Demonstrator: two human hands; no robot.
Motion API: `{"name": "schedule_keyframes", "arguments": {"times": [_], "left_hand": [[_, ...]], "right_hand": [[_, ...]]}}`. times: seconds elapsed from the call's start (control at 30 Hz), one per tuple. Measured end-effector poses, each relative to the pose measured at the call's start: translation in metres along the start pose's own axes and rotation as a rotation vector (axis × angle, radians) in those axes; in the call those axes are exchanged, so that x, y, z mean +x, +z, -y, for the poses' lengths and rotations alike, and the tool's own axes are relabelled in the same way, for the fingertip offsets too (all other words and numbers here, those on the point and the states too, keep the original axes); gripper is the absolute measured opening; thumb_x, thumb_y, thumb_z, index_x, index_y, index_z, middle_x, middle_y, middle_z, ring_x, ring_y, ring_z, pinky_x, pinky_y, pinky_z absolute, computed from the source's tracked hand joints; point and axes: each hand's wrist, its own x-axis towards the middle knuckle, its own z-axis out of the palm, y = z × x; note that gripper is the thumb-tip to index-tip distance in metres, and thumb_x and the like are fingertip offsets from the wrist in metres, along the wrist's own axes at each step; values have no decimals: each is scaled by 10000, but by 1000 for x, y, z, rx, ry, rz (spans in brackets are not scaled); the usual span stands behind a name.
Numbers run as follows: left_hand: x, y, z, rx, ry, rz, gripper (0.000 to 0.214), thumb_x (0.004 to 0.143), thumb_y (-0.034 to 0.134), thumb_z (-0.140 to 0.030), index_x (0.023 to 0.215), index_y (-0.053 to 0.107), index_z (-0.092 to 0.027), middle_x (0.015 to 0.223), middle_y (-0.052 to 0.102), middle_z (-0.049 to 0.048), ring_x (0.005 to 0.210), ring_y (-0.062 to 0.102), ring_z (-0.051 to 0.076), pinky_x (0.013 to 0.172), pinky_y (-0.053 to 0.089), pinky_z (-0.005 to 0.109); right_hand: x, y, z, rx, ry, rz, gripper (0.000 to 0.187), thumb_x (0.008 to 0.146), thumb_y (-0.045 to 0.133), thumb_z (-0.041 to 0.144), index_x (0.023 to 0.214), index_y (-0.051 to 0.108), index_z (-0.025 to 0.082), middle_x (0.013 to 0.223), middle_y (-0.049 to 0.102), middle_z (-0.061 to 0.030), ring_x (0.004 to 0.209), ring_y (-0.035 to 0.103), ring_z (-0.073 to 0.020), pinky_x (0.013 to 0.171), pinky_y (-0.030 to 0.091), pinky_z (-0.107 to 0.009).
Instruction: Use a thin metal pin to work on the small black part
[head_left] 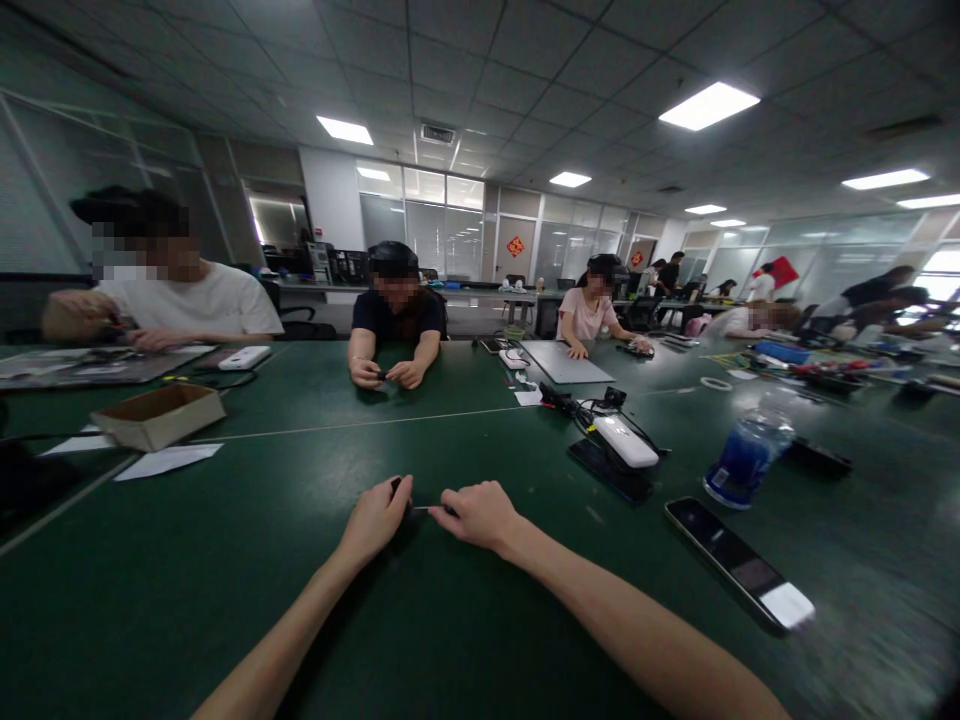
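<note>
Both my hands rest on the green table [300,560] close in front of me, almost touching. My left hand [377,522] is closed in a pinch on one end of a small thin dark object [421,509]. My right hand [478,514] is curled into a loose fist and grips the other end of it. The object is too small to name; only a short sliver shows between the two hands.
A phone [739,575] lies at the right, a water bottle [748,452] behind it. A white device on a dark slab [624,443] with cables sits ahead. A cardboard box [159,414] and papers lie left. Several people sit across the table.
</note>
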Motion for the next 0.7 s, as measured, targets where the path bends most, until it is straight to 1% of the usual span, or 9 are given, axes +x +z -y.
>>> {"name": "schedule_keyframes", "arguments": {"times": [0.13, 0.27, 0.5, 0.7], "left_hand": [[1, 1, 3, 0, 8, -2, 508, 879, 289, -531, 663, 580, -175, 641, 604, 35, 630, 551, 189, 636, 347, 263], [0, 1, 5, -7, 22, -6, 502, 883, 286, -529, 666, 577, -182, 645, 605, 29, 634, 551, 188, 637, 345, 259], [-1, -1, 5, -15, 22, -2, 494, 888, 286, -524, 675, 577, -187, 653, 611, 24, 636, 552, 187, 630, 339, 253], [-2, -2, 4, -8, 15, -18, 489, 888, 287, -525, 681, 575, -189, 648, 603, 21, 626, 545, 182, 624, 344, 249]], "right_hand": [[0, 1, 1, -18, 22, 1, 524, 930, 235, 562, 922, 620, 206, 782, 672, -51, 682, 620, -162, 649, 428, -261], [1, 3, 2, 0, 7, -3, 520, 936, 229, 550, 906, 616, 205, 760, 665, -42, 650, 607, -149, 613, 412, -239], [1, 6, 2, -3, -3, -28, 499, 941, 234, 535, 873, 604, 208, 722, 654, -23, 618, 587, -140, 609, 394, -242], [3, 5, 2, 33, -8, -9, 507, 943, 241, 532, 864, 607, 189, 711, 645, -24, 586, 565, -112, 581, 377, -212]]}}
